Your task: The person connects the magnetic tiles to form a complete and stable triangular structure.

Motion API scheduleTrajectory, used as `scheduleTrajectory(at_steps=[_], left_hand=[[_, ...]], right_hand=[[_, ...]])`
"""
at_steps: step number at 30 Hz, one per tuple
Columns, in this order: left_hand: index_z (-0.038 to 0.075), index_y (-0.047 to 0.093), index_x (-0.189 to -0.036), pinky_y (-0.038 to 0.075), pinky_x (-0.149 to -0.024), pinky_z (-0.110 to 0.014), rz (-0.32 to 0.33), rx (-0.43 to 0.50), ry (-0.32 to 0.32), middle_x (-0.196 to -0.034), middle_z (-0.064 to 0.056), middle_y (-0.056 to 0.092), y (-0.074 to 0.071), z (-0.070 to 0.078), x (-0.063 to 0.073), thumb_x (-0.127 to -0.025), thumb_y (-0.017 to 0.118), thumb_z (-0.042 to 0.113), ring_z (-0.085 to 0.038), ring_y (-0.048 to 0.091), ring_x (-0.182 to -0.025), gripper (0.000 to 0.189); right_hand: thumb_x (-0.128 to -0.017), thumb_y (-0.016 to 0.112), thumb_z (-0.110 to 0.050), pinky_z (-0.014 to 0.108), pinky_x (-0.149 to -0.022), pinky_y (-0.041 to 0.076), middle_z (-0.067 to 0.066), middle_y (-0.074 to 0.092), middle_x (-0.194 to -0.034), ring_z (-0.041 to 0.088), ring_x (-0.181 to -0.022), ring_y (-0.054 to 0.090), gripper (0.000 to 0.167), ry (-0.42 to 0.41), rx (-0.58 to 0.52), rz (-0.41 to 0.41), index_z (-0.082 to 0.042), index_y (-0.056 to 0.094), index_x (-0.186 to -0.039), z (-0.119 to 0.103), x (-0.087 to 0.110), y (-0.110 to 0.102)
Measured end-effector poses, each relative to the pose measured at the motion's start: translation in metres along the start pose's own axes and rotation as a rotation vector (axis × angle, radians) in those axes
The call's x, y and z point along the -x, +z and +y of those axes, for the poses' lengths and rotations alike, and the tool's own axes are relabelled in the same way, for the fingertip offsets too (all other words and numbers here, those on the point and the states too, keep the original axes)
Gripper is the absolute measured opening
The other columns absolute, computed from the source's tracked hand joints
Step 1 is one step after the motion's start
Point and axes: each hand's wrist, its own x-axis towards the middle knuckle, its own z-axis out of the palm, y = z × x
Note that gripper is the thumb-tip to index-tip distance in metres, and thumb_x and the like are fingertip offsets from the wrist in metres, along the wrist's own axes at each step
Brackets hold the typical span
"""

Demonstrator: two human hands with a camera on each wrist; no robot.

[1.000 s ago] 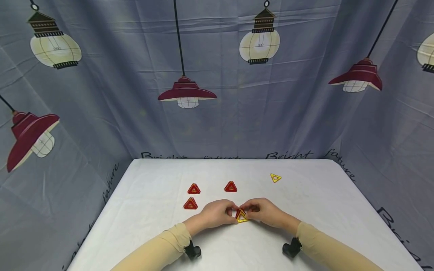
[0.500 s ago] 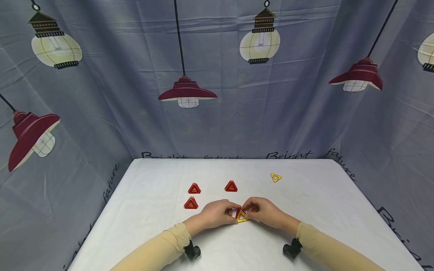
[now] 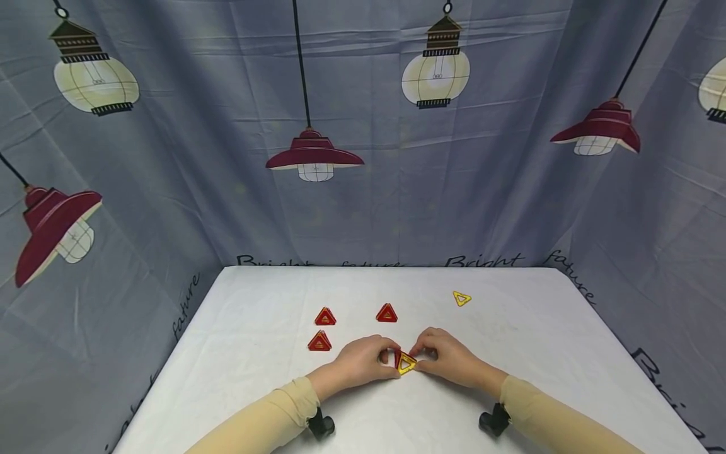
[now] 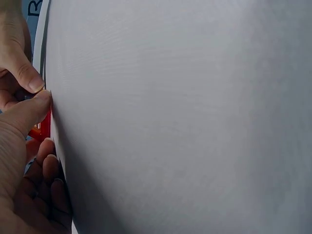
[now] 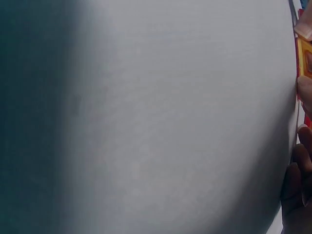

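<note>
Near the front middle of the table, both hands are at a small pyramid of triangular tiles (image 3: 405,363), with a yellow triangle facing the head view and red edges beside it. My left hand (image 3: 363,359) holds its left side, thumb at the lower corner and fingers at the top. From the right, my right hand (image 3: 448,357) pinches it with thumb and forefinger. The right wrist view shows the yellow triangle (image 5: 306,58) between those fingertips. In the left wrist view, a red tile edge (image 4: 45,127) shows below the left thumb; the hands hide most of the rest.
Red triangular pieces stand further back: one (image 3: 325,316) at left, another (image 3: 320,341) in front of it, a third (image 3: 387,313) near the middle. A yellow triangle (image 3: 462,298) lies flat at back right. The white table (image 3: 544,328) ends at a grey-blue printed curtain (image 3: 368,221).
My right hand has shifted slightly right, and its fingertips now sit at the pyramid's right edge. The yellow face shows more fully. My left hand has stayed nearly in place.
</note>
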Motion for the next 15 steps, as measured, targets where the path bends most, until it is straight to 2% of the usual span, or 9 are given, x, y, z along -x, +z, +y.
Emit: scheduleTrajectory(at_steps=[4,9,15], left_hand=[[0.019,0.071,-0.123,0.041,-0.063,-0.019,-0.008,0.017,0.002,-0.082,0.013,0.057,-0.0023,-0.0013,0.0014,-0.084,0.085,0.038,0.001,0.049,-0.071,0.046],[0.016,0.072,-0.12,0.042,-0.065,-0.02,-0.013,0.012,-0.008,-0.084,0.011,0.057,-0.0072,-0.001,0.0055,-0.089,0.08,0.027,0.0,0.049,-0.071,0.034],[0.018,0.076,-0.107,0.046,-0.072,-0.022,0.05,-0.033,-0.004,-0.091,0.009,0.061,-0.0067,-0.002,0.008,-0.09,0.078,0.025,-0.003,0.052,-0.081,0.019]], right_hand=[[-0.088,0.083,-0.025,0.029,-0.081,0.046,-0.018,0.058,-0.102,0.009,-0.094,0.052,0.017,0.01,0.004,0.0,-0.036,0.075,-0.098,0.0019,-0.0011,0.0002],[-0.089,0.081,-0.024,0.029,-0.079,0.045,-0.019,0.057,-0.1,0.009,-0.093,0.051,0.017,0.026,0.011,0.014,-0.038,0.074,-0.096,0.0008,-0.0034,-0.0004],[-0.09,0.08,-0.026,0.031,-0.081,0.046,-0.018,0.058,-0.098,0.009,-0.096,0.05,0.016,0.021,0.035,0.041,-0.04,0.075,-0.097,0.0008,-0.0065,0.0015]])
